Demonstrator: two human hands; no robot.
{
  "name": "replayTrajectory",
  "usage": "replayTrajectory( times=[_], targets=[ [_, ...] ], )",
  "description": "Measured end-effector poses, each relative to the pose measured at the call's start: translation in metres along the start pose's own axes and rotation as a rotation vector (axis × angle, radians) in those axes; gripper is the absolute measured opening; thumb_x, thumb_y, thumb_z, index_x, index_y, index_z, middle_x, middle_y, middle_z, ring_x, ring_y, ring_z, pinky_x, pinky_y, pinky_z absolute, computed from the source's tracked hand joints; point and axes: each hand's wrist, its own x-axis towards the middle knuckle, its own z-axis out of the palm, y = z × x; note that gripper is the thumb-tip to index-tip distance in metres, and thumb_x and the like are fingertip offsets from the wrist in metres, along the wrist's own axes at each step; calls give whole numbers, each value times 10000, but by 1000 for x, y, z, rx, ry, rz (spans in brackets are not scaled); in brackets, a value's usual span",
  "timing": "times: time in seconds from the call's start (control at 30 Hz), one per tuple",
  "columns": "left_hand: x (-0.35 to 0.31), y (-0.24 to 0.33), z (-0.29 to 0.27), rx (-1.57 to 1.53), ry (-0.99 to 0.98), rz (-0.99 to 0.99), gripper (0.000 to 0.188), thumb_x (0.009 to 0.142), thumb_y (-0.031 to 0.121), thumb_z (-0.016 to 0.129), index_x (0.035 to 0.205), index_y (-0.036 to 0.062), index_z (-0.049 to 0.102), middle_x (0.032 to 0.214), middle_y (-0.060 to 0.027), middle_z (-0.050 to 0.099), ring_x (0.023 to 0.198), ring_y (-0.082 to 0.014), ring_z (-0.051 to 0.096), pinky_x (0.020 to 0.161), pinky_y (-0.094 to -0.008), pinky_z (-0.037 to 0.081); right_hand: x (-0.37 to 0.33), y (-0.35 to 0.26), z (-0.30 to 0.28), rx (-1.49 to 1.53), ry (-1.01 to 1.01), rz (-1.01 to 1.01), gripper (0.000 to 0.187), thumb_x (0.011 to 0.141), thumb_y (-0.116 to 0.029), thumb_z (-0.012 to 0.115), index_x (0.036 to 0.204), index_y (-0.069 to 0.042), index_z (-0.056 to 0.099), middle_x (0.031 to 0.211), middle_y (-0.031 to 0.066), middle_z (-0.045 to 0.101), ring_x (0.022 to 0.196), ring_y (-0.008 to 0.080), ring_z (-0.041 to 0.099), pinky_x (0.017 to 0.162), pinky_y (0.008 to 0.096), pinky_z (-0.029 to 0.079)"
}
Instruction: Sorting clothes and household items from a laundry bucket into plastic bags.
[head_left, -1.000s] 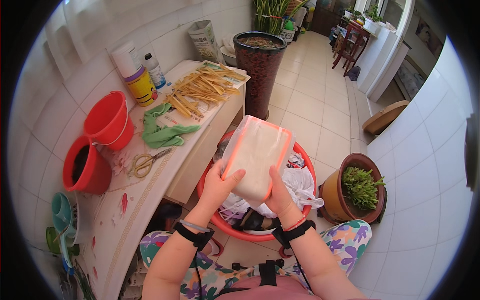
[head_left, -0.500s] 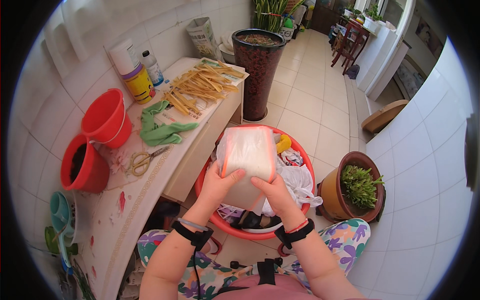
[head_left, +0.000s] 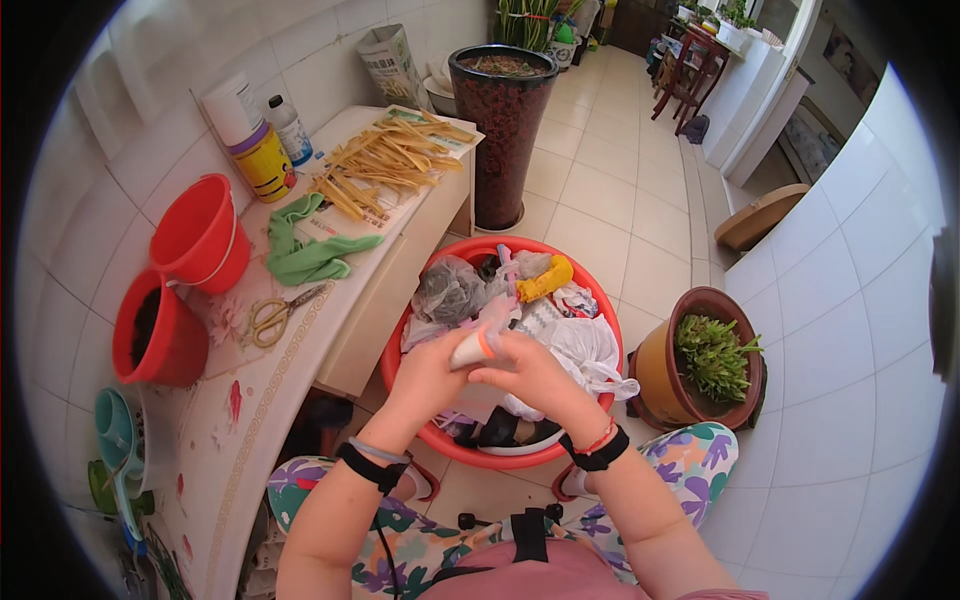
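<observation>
Over a red basin (head_left: 497, 243), both hands hold a white plastic bag with orange edges (head_left: 474, 347), now bunched into a small folded bundle. My left hand (head_left: 430, 370) is wrapped round its left side. From the right, my right hand (head_left: 525, 370) closes on it, fingers bent toward the left hand and partly hiding the bag. Crumpled plastic bags fill the basin below: a grey one (head_left: 453, 290), a yellow one (head_left: 546, 279) and a white one (head_left: 582, 352). Dark items lie at its near side.
On the table (head_left: 265, 400) at left lie scissors (head_left: 268, 322), a green cloth-like item (head_left: 308, 258) and tan dried strips (head_left: 385, 160). Red buckets (head_left: 200, 235) stand by the wall. A tall dark planter (head_left: 503, 140) is beyond the basin; a potted plant (head_left: 715, 355) stands right.
The bag, spread out as a broad squarish shape before, is now folded small between my hands. My hands have come closer together, and more of the basin's contents shows.
</observation>
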Motion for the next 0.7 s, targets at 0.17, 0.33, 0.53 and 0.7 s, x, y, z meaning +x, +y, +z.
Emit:
replayTrajectory(
  times=[0.17, 0.33, 0.53, 0.7],
  targets=[
    [2, -22, -11, -381, -94, 50, 299, 773, 148, 727, 1044, 46, 655, 890, -100, 674, 802, -159, 628, 742, -302, 482, -11, 5, 5, -338, 365, -135, 701, 680, -261, 796, 1259, -34, 472, 1317, 196, 448, 1178, 360, 445, 993, 436, 367],
    [-2, -14, -14, -259, -123, 57, 399, 763, 199, 738, 1099, 21, 617, 952, -121, 659, 875, -206, 627, 795, -324, 478, -25, 15, -15, -237, -41, 232, 490, 744, -239, 754, 1130, 5, 574, 1084, 173, 629, 973, 294, 606, 825, 382, 472],
    [5, -21, -9, -260, 310, -13, 934, 704, 322, 793, 1414, 22, 265, 1388, -208, 386, 1307, -318, 360, 1068, -417, 292, -22, 23, -12, 44, 528, 152, 317, 848, -214, 672, 1048, 21, 600, 864, 110, 668, 761, 172, 619, 698, 308, 483],
    [2, -17, 11, -897, 8, -60, 822, 776, 211, 767, 1410, 31, 276, 1347, -158, 435, 1271, -225, 407, 1032, -369, 371, -9, 8, 7, 299, 581, 188, 387, 911, -299, 618, 1106, 34, 583, 991, 85, 649, 896, 159, 591, 798, 282, 461]
  ],
)
